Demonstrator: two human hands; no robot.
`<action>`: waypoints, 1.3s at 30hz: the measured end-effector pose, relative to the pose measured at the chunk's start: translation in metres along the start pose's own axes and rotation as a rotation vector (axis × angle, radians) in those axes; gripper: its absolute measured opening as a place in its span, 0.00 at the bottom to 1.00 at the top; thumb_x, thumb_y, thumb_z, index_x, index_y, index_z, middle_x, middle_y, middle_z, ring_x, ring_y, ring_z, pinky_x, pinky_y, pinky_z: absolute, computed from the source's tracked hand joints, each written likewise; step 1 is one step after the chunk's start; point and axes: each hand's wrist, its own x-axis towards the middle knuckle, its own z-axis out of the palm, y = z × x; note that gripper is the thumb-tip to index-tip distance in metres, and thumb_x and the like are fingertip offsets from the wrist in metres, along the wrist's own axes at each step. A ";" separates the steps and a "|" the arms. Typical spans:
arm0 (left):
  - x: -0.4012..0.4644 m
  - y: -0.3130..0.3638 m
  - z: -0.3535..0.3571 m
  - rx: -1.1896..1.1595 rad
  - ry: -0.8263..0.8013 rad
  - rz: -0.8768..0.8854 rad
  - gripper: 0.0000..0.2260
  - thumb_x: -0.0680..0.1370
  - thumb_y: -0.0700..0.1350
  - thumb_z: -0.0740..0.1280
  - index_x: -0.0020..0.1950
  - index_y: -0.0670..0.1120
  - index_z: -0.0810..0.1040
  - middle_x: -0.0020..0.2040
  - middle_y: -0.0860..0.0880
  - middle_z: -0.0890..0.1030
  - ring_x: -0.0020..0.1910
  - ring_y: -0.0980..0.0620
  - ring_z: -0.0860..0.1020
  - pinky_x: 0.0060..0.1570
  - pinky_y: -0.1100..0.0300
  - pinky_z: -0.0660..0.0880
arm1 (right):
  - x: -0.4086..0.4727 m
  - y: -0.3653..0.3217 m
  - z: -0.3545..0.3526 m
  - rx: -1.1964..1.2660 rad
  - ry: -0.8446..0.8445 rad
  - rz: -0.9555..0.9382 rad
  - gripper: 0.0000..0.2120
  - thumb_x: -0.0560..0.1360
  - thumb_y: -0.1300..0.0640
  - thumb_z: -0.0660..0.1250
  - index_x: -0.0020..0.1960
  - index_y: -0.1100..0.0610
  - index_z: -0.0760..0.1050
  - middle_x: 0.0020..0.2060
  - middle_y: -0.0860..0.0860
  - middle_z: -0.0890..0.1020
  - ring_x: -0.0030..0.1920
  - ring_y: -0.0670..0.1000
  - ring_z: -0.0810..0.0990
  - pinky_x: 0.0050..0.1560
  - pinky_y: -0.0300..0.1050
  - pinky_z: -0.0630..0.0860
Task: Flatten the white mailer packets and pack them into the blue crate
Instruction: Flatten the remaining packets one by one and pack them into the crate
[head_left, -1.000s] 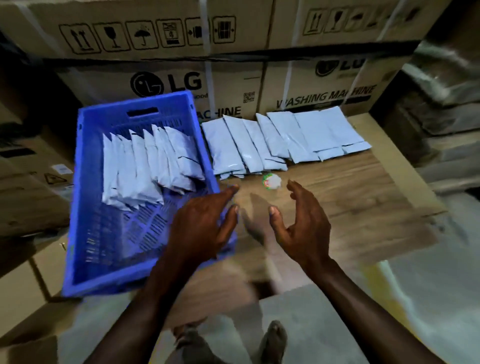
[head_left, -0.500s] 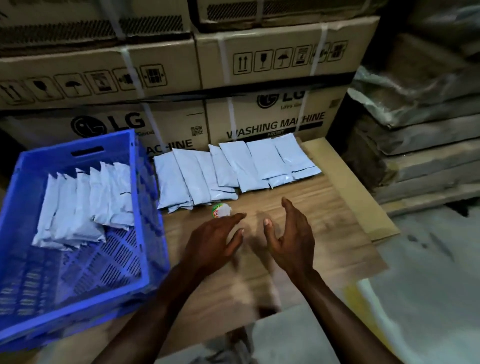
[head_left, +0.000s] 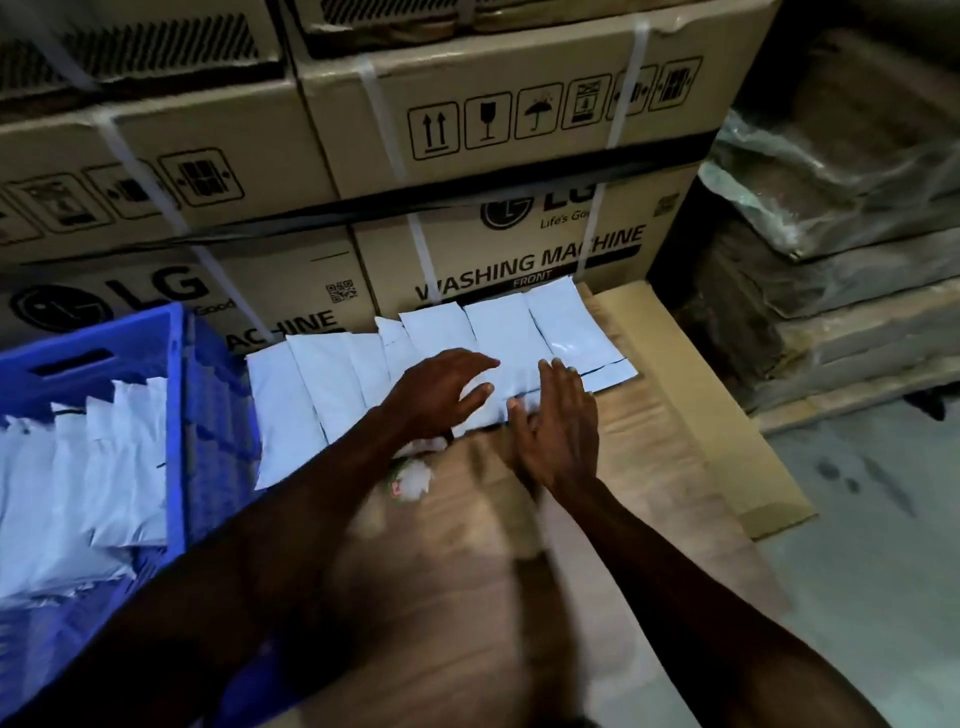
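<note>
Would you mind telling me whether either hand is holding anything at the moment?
Nothing is held: the left hand and right hand lie open over the white mailer packets on the table.

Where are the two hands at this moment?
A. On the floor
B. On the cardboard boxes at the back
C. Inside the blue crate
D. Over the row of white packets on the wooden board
D: the left hand and right hand lie with straight fingers over the packets on the board, right of the crate.
</note>
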 end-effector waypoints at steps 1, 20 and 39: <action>0.020 -0.010 0.003 0.014 -0.032 0.006 0.21 0.82 0.59 0.58 0.73 0.54 0.73 0.71 0.52 0.76 0.72 0.51 0.71 0.68 0.50 0.71 | 0.012 0.002 0.008 -0.013 -0.024 0.003 0.33 0.81 0.38 0.53 0.79 0.57 0.63 0.79 0.58 0.65 0.80 0.60 0.61 0.77 0.63 0.60; 0.198 -0.129 0.057 0.159 -0.360 0.320 0.23 0.82 0.61 0.59 0.76 0.59 0.68 0.82 0.48 0.58 0.80 0.41 0.56 0.75 0.43 0.60 | 0.094 0.032 0.129 -0.323 -0.134 -0.019 0.31 0.84 0.40 0.50 0.79 0.57 0.64 0.79 0.62 0.64 0.79 0.66 0.61 0.74 0.68 0.59; 0.077 -0.062 0.034 -0.007 0.343 0.184 0.15 0.82 0.54 0.61 0.53 0.49 0.85 0.67 0.49 0.79 0.68 0.43 0.72 0.58 0.49 0.78 | 0.062 0.031 0.053 -0.130 0.028 -0.202 0.22 0.83 0.50 0.57 0.73 0.59 0.73 0.75 0.59 0.72 0.75 0.63 0.68 0.71 0.65 0.69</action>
